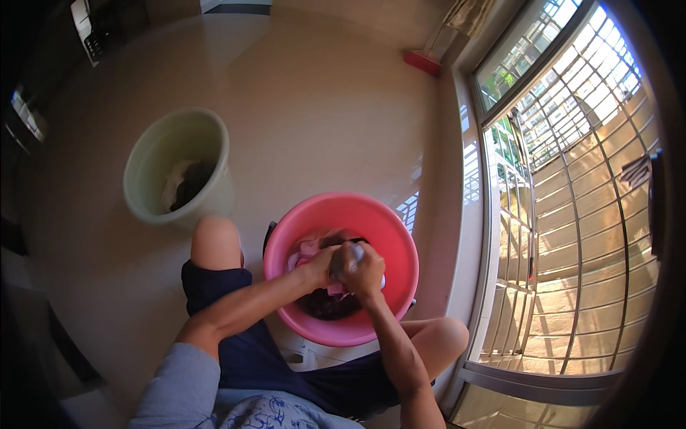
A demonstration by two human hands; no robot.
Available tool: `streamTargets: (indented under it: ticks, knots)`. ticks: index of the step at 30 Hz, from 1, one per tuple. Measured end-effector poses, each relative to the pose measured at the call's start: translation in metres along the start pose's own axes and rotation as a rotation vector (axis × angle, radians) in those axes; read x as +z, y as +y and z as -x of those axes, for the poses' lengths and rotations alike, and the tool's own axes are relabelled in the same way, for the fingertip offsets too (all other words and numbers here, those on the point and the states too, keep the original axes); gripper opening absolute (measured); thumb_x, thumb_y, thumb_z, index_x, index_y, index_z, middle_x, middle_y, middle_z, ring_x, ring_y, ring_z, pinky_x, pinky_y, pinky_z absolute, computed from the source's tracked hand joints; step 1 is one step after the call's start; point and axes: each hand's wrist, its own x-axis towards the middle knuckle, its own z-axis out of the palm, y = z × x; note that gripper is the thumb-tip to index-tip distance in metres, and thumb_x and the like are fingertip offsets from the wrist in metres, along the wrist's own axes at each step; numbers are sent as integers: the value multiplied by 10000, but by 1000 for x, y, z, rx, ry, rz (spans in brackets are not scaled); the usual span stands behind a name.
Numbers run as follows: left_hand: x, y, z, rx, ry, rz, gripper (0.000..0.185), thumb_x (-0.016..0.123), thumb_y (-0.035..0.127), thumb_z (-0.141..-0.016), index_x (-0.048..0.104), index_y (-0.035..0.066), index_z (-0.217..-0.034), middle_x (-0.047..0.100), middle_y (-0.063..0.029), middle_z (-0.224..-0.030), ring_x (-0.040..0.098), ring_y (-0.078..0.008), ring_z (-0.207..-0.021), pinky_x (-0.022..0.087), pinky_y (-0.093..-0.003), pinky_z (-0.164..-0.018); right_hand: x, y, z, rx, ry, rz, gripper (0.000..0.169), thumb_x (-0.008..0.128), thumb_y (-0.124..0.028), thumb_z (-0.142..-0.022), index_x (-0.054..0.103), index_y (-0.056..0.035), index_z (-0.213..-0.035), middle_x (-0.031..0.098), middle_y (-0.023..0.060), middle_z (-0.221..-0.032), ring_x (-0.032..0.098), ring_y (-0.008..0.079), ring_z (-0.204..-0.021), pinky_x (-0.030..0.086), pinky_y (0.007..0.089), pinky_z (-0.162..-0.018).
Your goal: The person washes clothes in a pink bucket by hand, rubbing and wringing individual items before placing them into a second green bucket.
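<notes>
A pink plastic bucket (398,236) stands between my knees with wet laundry (327,305) in it, dark at the bottom and pink at the left. Over the bucket my left hand (322,265) and my right hand (365,269) meet, both closed around a bunched grey cloth (340,264). A small pale bluish item, too blurred to name, shows at the fingers of my right hand. Parts of the cloth are hidden behind my fingers.
A tall pale green plastic bucket (221,187) with dark and white cloth (194,185) inside stands beyond my left knee. To the right are a barred window (563,214) and its frame. A red broom (422,62) leans at the far wall. The floor is tiled.
</notes>
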Motion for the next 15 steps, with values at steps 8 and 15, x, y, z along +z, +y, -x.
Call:
streamTargets:
  ticks: [8,15]
  knots:
    - [-48,-2,-25,-32,65,107,194,389,226,-806,530,98,-766,558,-37,-664,557,-163,-602,478,-301,-584,-2,-19,12,-80,-119,-159,261,525,-283,-752,504,-28,-802,548,198,-719,539,365,-652,420,418,-568]
    - [-25,2,-7,-25,-347,-52,266,333,254,-843,537,97,-777,561,-26,-640,532,-116,-475,455,-237,-389,-4,12,-7,29,11,2,216,450,-234,-799,533,-36,-784,547,201,-724,522,377,-677,410,425,-584]
